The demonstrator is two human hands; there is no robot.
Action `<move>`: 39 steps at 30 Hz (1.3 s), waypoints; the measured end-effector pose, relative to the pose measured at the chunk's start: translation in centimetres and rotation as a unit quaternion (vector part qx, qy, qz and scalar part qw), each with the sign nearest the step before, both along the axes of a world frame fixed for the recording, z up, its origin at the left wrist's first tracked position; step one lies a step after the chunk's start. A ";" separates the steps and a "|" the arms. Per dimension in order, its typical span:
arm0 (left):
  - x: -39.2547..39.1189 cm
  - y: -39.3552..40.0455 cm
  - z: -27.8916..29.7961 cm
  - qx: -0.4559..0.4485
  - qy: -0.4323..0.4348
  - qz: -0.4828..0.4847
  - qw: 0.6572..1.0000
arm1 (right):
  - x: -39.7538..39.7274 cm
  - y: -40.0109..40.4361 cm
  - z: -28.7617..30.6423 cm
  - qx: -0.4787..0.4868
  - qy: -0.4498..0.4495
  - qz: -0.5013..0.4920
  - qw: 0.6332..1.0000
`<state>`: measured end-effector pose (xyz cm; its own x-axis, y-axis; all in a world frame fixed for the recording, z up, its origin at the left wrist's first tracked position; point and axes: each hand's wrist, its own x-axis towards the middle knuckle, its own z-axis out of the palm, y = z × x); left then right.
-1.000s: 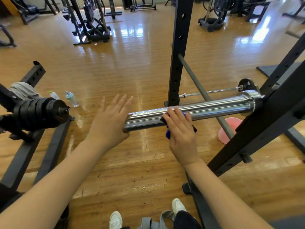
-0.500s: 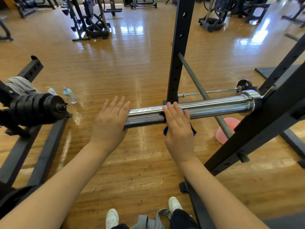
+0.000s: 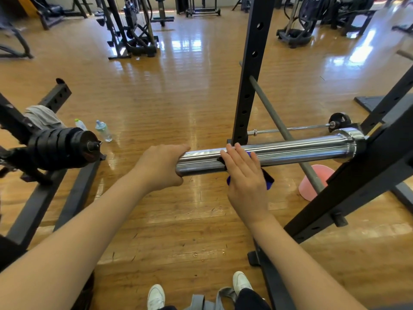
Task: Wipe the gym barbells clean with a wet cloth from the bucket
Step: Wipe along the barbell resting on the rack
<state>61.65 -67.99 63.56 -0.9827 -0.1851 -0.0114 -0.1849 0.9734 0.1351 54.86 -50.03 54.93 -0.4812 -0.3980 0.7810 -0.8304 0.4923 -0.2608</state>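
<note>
Head view: glossy wood-plank gym floor (image 3: 178,90), black rack upright (image 3: 250,70) just beyond the fingertips. Left hand (image 3: 159,167) curls round the chrome barbell sleeve (image 3: 290,148) end; right hand (image 3: 244,175), fingers straight, presses a blue cloth (image 3: 268,182) on it.

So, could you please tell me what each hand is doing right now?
Left hand: fingers curled round the end of the barbell sleeve.
Right hand: open, straight fingers pressing the blue cloth on the sleeve.
</note>
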 end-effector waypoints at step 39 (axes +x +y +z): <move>0.0 0.6 -1.2 -0.072 0.009 0.040 0.997 | -1.0 1.0 -0.9 -0.125 -0.049 -0.097 0.986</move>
<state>61.64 -67.35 62.37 -0.9643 -0.2622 0.0384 -0.2623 0.9650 0.0000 53.83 -49.02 54.07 -0.6080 -0.0929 0.7885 -0.6916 0.5496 -0.4686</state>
